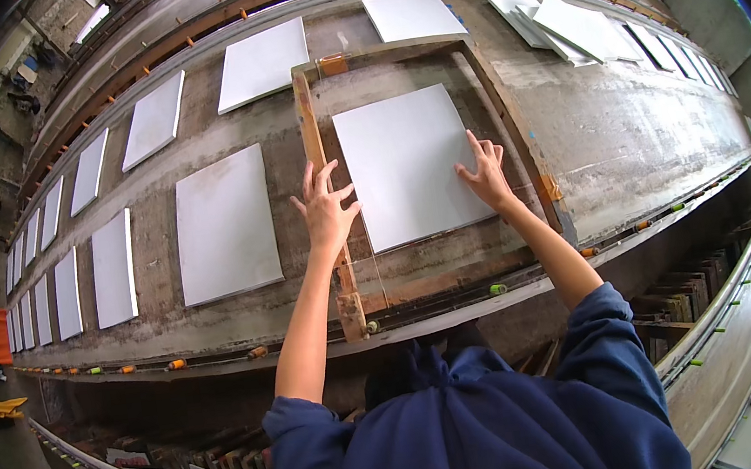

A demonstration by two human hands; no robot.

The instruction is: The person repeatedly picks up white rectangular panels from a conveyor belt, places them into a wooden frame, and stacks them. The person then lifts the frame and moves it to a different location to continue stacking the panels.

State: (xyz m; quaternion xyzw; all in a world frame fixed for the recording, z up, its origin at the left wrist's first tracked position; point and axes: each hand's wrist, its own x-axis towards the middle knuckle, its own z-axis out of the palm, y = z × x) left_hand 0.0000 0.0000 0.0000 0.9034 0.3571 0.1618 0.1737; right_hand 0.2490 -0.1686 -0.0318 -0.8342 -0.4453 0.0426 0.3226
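Surrounded by rows of white boards (226,225) on a long table (612,135), and bounded by a wooden frame (311,125) around the central board (410,169). Reaching inward with left hand (329,212) splayed open at that board's left edge, and with right hand (489,178) unclenched, index finger extended, at its right edge.

Both arms out in front here, and the left forearm (304,328) runs up from its rolled blue sleeve (302,436), leaning slightly right toward the wrist. Left hand (328,217), back uppermost, fingers fanned wide, thumb pointing inward! Over on the other side, the right forearm (553,241) slants up and inward to the right hand (486,176): index finger (474,143) straight, thumb (463,171) out to the left (the other fingers look bent, partly hidden).
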